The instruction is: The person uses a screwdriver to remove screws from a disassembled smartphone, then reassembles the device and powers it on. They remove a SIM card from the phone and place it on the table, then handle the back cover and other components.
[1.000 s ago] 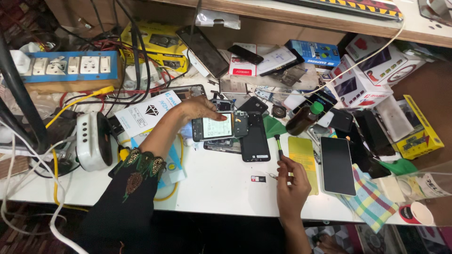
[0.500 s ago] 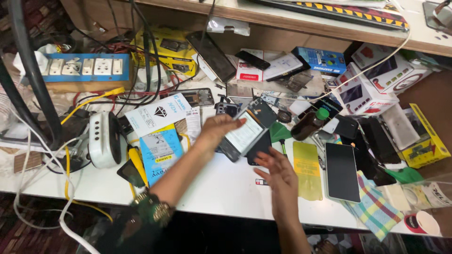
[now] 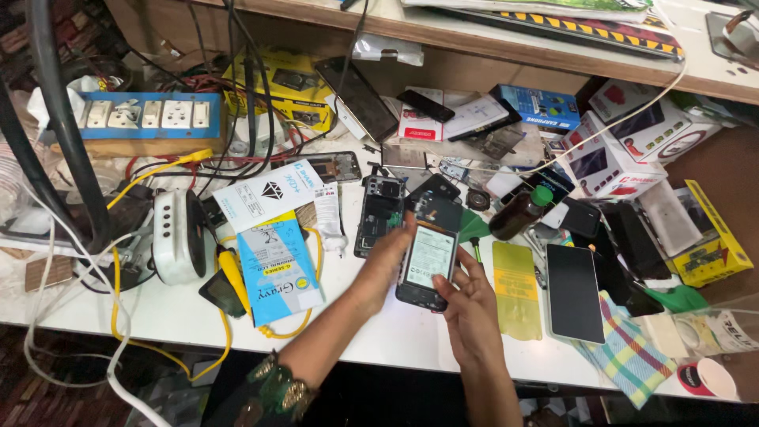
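Opened phone held over my cluttered white workbench (image 3: 371, 340).
My left hand (image 3: 386, 257) gripped the opened phone's (image 3: 428, 257) left edge, my right hand (image 3: 466, 304) pinched its lower right corner; a yellow film sheet (image 3: 516, 289) lay just beside it.

Opened rectangular phone (image 3: 428, 255): black frame, pale whitish-green inner panel; second opened phone body (image 3: 378, 215): black with dark green board. Flat paper packet (image 3: 277, 265): light blue with a white band and yellow corner; thin film sheet (image 3: 516, 289): yellow; folded cloth (image 3: 628, 356): checked in blue, green, yellow and pink; small bottle (image 3: 518, 213): dark brown with a green cap. Worktop (image 3: 182, 312): white; socket strip (image 3: 146, 116): blue with white sockets; looped cable (image 3: 170, 348): yellow; cuff of the sleeve (image 3: 277, 387): black with green and gold embroidery.
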